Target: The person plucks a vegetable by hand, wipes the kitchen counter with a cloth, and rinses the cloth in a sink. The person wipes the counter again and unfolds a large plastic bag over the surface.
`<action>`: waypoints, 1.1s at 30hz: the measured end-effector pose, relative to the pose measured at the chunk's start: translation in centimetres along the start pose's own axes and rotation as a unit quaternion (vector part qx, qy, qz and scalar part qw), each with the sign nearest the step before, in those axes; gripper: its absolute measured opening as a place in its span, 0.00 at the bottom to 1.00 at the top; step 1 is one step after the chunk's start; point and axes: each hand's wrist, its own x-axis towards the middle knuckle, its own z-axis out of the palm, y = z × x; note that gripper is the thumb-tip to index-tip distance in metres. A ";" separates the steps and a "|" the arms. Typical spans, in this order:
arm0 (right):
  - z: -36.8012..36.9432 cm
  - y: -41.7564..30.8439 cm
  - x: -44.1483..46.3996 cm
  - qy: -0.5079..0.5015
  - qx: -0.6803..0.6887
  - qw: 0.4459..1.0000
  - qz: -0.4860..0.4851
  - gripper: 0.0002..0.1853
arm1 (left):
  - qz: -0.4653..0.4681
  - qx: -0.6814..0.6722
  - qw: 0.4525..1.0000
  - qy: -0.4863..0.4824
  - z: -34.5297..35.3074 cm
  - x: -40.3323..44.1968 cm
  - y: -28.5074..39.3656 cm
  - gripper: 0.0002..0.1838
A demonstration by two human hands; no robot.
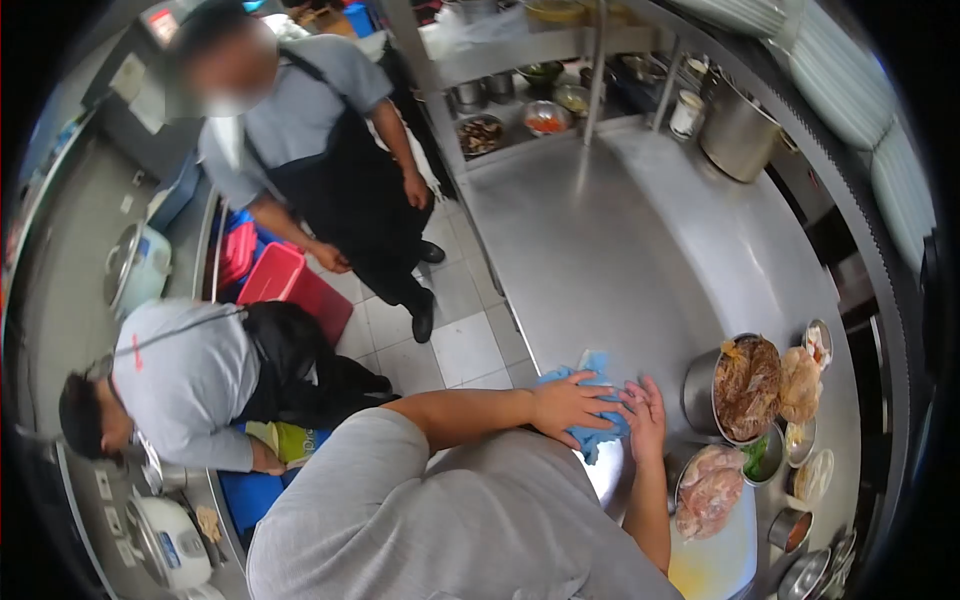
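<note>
A crumpled blue cloth (597, 440) lies at the near edge of the steel table (590, 270). On top of it rests my left hand (572, 407), palm down with its fingers spread. My right hand (643, 408) is just to the right, its fingers apart and raised near the cloth's right side; whether it touches the cloth is unclear. Right of my hands stands a metal pot (703, 393) with a bag of brown food (747, 388) over it. Nearer to me, raw pale meat (708, 492) sits in and over another metal container beside a white board (735, 545).
One co-worker (330, 150) stands across the aisle; another (190, 380) bends over at the left, near a red bin (300, 290). A large steel pot (738, 130) is at the table's far right. Small bowls line the right side, below stacked plates (840, 80).
</note>
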 end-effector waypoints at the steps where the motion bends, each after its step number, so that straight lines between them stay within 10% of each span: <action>1: 0.7 -0.5 0.0 0.043 0.059 0.997 0.026 0.33 | 0.029 0.003 1.000 0.007 -0.1 -0.2 -1.2 0.40; 9: 3.6 2.1 -3.0 0.191 -0.260 0.933 -0.159 0.30 | -0.230 0.045 0.955 0.183 -6.6 -5.4 -18.0 0.26; 18: 6.5 1.2 -10.2 0.387 -0.498 0.766 -0.121 0.19 | -0.613 0.191 0.738 0.209 -12.4 -9.0 -35.8 0.39; 24: 10.3 5.2 -21.5 0.581 -0.461 0.659 -0.122 0.18 | -0.567 0.226 0.724 0.321 -8.5 -13.3 -44.4 0.42; 25: 11.5 5.3 -23.9 0.599 -0.430 0.667 -0.105 0.19 | -0.483 0.152 0.795 0.333 -5.9 -16.8 -51.8 0.44; 27: 13.7 8.3 -29.1 0.659 -0.383 0.647 -0.012 0.19 | -0.560 0.171 0.672 0.453 -7.8 -14.1 -47.5 0.50; 30: 16.5 16.4 -36.6 0.717 -0.284 0.627 0.114 0.19 | -0.625 0.161 0.666 0.374 -7.6 -14.0 -45.8 0.47; 33: 20.3 39.4 -45.5 0.687 -0.269 0.596 0.318 0.26 | -0.601 0.127 0.654 0.441 -5.9 -11.0 -37.4 0.45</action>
